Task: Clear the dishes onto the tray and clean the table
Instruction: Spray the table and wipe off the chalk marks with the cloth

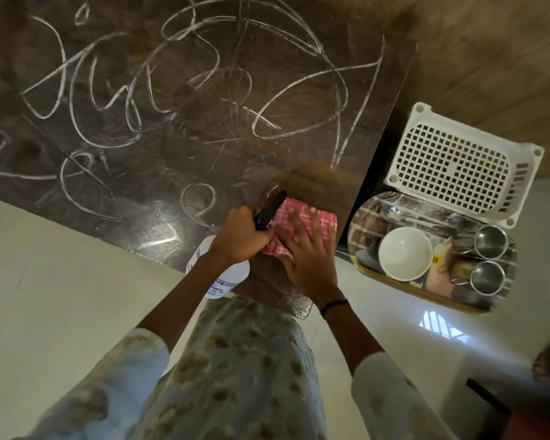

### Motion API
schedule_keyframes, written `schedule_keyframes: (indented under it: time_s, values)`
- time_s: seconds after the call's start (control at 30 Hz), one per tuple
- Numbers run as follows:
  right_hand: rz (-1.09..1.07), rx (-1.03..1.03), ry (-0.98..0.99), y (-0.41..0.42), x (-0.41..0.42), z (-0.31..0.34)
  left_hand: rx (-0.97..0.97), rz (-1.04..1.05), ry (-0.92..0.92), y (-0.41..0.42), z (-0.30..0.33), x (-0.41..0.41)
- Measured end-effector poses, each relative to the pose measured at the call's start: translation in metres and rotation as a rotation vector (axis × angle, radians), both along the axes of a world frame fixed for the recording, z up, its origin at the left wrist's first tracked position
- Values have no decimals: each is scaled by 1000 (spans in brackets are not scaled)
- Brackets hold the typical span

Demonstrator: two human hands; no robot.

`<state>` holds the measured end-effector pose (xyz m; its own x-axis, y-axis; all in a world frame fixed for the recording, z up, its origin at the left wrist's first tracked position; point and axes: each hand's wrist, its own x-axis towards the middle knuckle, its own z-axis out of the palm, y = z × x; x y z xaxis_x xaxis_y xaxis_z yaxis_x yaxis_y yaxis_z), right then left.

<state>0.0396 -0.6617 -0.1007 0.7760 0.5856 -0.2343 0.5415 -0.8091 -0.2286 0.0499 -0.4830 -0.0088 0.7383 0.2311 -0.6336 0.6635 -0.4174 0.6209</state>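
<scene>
Dishes are off, so I'm on the cleaning half now, and the table [134, 100] is my landmark. Its whole left and far stretch is covered in white chalk-like scribbles [178, 74], loops and slashes that nothing has touched.

Coming in toward the table's near edge: my left hand [240, 238] is curled tight round the black trigger head of the spray bottle [218, 274], fingers wrapped on it, the white body hanging down below the table's edge. Nozzle points up over the tabletop, I think, though it blurs into the cloth just there.

Right beside it, at the table's near right corner, my right hand [308, 252] lies flat with the fingers spread, pressing the pink checked cloth [299, 223] down on the surface. No pinch, just palm and straight fingers pushing. The patch under and just beyond the cloth looks browner and free of marks, so I judge the wiping has begun here and nowhere else.

Past the table's right edge, off the top altogether, the shiny steel tray [502, 300] carries the white bowl [405, 253], a spoon [391, 213] and two steel cups [489, 260]. Beyond it sits a white perforated basket [464, 163].

Next, I'd say: squeeze the trigger toward the scribbles left of the cloth, then sweep the cloth across with firm, even pressure, working leftward and away from this corner.
</scene>
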Motion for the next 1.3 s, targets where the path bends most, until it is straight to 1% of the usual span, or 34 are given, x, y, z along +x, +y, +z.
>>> schedule_keyframes:
  time_s: [0.07,0.13,0.2,0.27,0.33,0.4,0.47,0.5,0.57,0.63,0.7,0.77,0.87,0.97,1.2,1.3]
  values:
    - [-53,-19,-4,-23,9,2,-13,14,-14,1,1,4]
    - [-152,-46,-21,-26,35,1,-12,33,-26,2,0,6]
    - [-288,-32,-32,-5,64,1,-16,49,-27,1,0,8]
    - [-346,-15,-17,25,82,-1,-16,53,-27,1,0,11]
    - [-265,-9,11,50,78,-3,0,45,-26,2,0,14]
    - [-124,31,7,58,59,-2,7,34,-16,4,-1,18]
    - [-4,57,-12,43,38,1,-1,29,13,4,0,24]
    - [23,48,-12,29,33,1,0,22,32,4,1,27]
    - [5,16,-28,-3,38,3,-4,-10,46,1,2,35]
    - [-69,-9,-56,-23,58,4,-24,-35,36,-5,5,46]
    - [-149,-46,-86,-22,83,3,-13,-72,35,-12,6,58]
    - [-200,-62,-72,-5,97,2,-9,-117,34,-20,7,73]
    - [-131,-32,-37,9,94,2,11,-173,20,-31,6,95]
    - [-46,5,-43,-1,80,4,29,-223,25,-41,5,112]
    - [-43,10,-1,-8,74,2,68,-303,82,-44,2,133]
    - [-29,52,-3,-12,78,-1,60,-269,89,-40,-3,133]
